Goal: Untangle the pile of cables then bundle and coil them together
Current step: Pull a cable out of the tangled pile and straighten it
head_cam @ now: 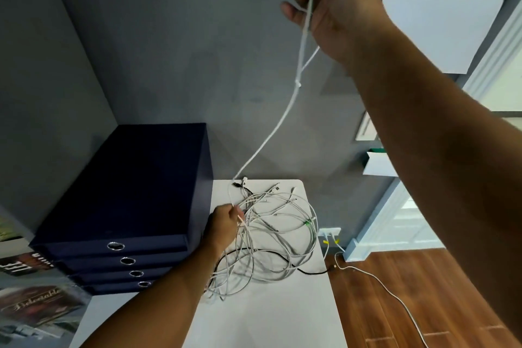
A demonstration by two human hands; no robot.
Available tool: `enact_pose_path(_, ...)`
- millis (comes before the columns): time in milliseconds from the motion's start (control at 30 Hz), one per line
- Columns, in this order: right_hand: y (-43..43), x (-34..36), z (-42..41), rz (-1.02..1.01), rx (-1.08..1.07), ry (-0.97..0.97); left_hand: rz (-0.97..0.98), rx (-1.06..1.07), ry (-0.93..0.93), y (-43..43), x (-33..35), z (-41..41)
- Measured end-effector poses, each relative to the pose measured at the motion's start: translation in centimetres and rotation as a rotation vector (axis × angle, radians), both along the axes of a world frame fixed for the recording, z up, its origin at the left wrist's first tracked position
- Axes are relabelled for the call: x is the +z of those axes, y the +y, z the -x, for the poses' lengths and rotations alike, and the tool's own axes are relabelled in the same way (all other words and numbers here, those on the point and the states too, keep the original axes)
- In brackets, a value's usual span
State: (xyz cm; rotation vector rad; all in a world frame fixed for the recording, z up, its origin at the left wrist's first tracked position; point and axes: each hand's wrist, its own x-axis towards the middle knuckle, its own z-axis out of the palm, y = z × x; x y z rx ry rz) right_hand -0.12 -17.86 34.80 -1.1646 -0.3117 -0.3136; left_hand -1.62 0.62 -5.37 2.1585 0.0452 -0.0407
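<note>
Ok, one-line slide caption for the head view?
Right hand holds a white cable high above the tangled cable pile on the white table; left hand grips the pile's left side.

White table (268,319) bears a tangled cable pile (271,240) beside stacked navy binders (135,192).

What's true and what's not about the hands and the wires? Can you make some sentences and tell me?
1. The right hand holds a white cable up high. True.
2. The left hand lies flat and empty. False: its fingers grip strands of the cable pile.
3. The cable pile lies on the white table. True.
4. The binders next to the pile are red. False: they are dark blue.
</note>
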Motion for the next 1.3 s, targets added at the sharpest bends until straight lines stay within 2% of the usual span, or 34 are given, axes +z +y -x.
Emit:
enact_pose_path(67, -1.0, -0.6, -0.2, 0.054, -0.027, 0.040, 0.190, 0.047, -0.061, -0.6, 2.1, -0.3)
enact_pose_path(167, -2.1, -2.5, -0.6, 0.130, -0.072, 0.134, 0.463, 0.098, -0.029, -1.5, 5.3, -0.4)
enact_pose_path(333, -3.5, -7.9, -0.1, 0.284, -0.131, 0.215, 0.775, -0.067, 0.120, -1.8, 8.1, 1.4)
enact_pose_path(400, -4.1, -10.4, 0.2, 0.276, -0.123, 0.261, 0.720, -0.146, 0.127, -1.4, 7.6, 2.4)
enact_pose_path(533, -5.9, -14.0, 1.0, 0.339, -0.176, 0.354, 0.359, -0.452, 0.370, -0.7, 2.9, 5.8)
enact_pose_path(633, -7.3, -15.5, 2.0, 0.387, -0.161, 0.382, -0.013, -0.682, 0.258, -1.0, -0.6, 8.9)
enact_pose_path(733, -8.2, -16.5, 2.9, 0.403, -0.130, 0.406, -0.177, -0.769, 0.244, -1.9, -0.7, 10.4)
enact_pose_path(800, -8.6, -16.7, 3.7, 0.429, -0.113, 0.403, -0.042, -0.700, 0.287, -3.0, 0.1, 10.5)
enact_pose_path(933, -8.7, -17.3, 5.7, 0.509, -0.057, 0.348, 0.645, -0.354, 0.463, -4.7, 4.2, 8.2)
enact_pose_path(1033, -9.0, -18.7, 7.3, 0.546, 0.026, 0.362, 1.069, -0.121, 0.546, -5.1, 6.7, 5.5)
enact_pose_path(1100, -9.5, -19.9, 8.4, 0.575, 0.088, 0.384, 1.271, -0.036, 0.608, -4.8, 8.3, 4.2)
enact_pose_path(1200, -10.4, -21.8, 10.1, 0.685, 0.186, 0.447, 1.387, 0.006, 0.605, -4.0, 9.6, 3.0)
enact_pose_path(1233, -10.7, -22.5, 10.6, 0.703, 0.215, 0.477, 1.350, 0.020, 0.588, -3.9, 9.8, 2.9)
enact_pose_path(1300, -11.2, -23.8, 11.2, 0.682, 0.237, 0.514, 1.108, 0.012, 0.499, -4.1, 9.8, 3.3)
